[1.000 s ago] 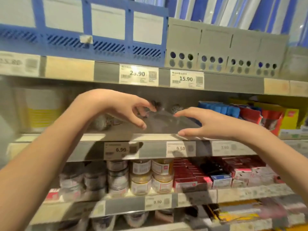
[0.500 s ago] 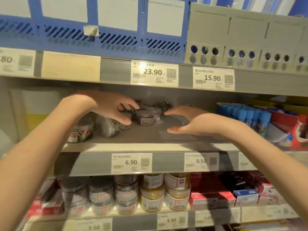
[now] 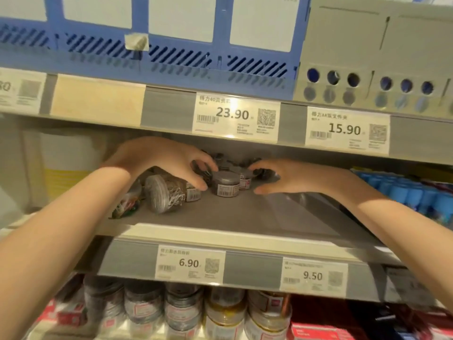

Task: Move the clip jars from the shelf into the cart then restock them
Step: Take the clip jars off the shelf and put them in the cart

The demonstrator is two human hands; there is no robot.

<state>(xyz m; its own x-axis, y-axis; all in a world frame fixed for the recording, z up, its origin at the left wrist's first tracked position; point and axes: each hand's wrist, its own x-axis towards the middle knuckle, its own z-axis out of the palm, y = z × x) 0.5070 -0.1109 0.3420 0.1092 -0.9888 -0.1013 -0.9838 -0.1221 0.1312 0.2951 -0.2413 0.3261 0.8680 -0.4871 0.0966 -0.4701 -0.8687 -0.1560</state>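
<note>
1. While both forearms reach in over the front lip of the grey shelf (image 3: 245,212), the hands sit deep at the back among a cluster of small clip jars.
2. Curled downward like a claw, the left hand (image 3: 161,160) has its fingers over dark jars at the rear; its thumb tip lies just beside an upright jar (image 3: 225,184) with a grey lid and a barcode label. Whether the fingers actually grip a jar cannot be told, since the hand hides what is under it.
3. Spread and relaxed, the right hand (image 3: 289,179) hovers palm down just to the right of the upright jar, its fingertips near a red-labelled jar (image 3: 244,181) behind it. It holds nothing that can be seen.
4. Left of the upright jar, a toppled jar (image 3: 164,193) of silver clips lies on its side, and a second fallen jar (image 3: 128,204) with coloured contents lies beside it, partly behind the left forearm.
5. Price tags reading 6.90 (image 3: 190,265) and 9.50 (image 3: 313,277) sit on the shelf's front rail; tags reading 23.90 (image 3: 235,116) and 15.90 (image 3: 346,130) sit on the rail above.
6. Stacked jars (image 3: 183,310) with silver and gold lids fill the shelf below, and blue items (image 3: 404,192) stand to the right of the right arm.
</note>
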